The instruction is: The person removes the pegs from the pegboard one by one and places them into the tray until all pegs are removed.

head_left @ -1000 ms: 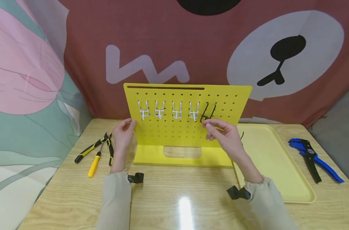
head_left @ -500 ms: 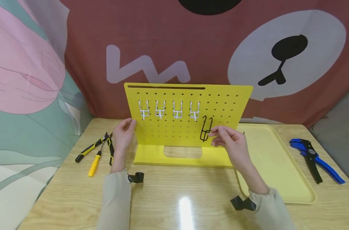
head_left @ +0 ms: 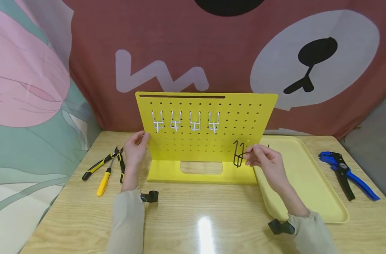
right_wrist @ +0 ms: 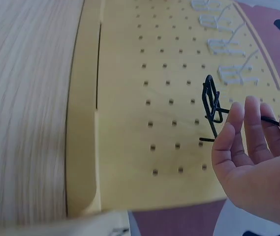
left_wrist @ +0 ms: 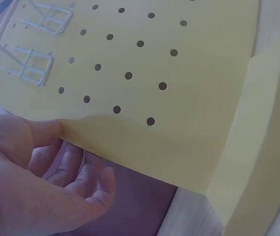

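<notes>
A yellow pegboard (head_left: 193, 143) stands upright on its base, with several white wire hooks (head_left: 158, 122) hung in a row across its upper left. My left hand (head_left: 136, 148) holds the board's left edge; in the left wrist view the thumb lies on the front and the fingers reach behind. Between thumb and fingertips, my right hand (head_left: 269, 164) pinches a black wire hook (head_left: 238, 155) by its prong. The hook is off its holes, in front of the board's lower right. In the right wrist view its double-wire frame (right_wrist: 208, 101) faces the board, ahead of the fingers.
A pale yellow tray (head_left: 302, 183) lies at the right, partly behind the right forearm. Beyond it is a blue and black wire stripper (head_left: 342, 171). Left of the left hand lie yellow-black pliers (head_left: 99, 165) and a yellow-handled screwdriver (head_left: 104, 183). A printed curtain (head_left: 180, 42) hangs behind.
The black hook has come away from the upper holes and moved down and right with my right hand. My left hand stays at the board's edge.
</notes>
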A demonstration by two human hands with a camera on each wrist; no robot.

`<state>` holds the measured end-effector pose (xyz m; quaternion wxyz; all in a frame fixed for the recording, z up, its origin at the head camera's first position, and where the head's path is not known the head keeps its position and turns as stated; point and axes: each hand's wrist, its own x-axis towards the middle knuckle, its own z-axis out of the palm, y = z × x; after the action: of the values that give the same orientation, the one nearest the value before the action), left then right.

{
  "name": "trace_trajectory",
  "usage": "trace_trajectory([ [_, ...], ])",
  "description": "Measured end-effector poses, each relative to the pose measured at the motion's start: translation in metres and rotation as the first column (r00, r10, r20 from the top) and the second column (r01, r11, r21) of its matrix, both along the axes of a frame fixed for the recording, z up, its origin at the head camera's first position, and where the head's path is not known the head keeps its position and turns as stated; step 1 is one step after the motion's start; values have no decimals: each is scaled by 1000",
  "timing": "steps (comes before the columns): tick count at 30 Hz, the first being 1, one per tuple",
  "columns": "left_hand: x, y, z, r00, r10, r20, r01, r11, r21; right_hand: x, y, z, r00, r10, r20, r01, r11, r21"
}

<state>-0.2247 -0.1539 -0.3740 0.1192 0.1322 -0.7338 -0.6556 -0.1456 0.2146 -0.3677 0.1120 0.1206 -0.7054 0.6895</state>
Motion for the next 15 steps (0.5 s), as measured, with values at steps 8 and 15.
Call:
trace_trajectory([
  [8, 0, 0, 1, 1000, -4, -1, 4, 1000, 2, 6, 32, -2, 1000, -11, -5, 11, 998, 57],
  [15, 0, 1, 0, 1000, 4, -5, -4, 1000, 6, 9, 56, 4, 1000, -21, -14, 22, 997, 67],
])
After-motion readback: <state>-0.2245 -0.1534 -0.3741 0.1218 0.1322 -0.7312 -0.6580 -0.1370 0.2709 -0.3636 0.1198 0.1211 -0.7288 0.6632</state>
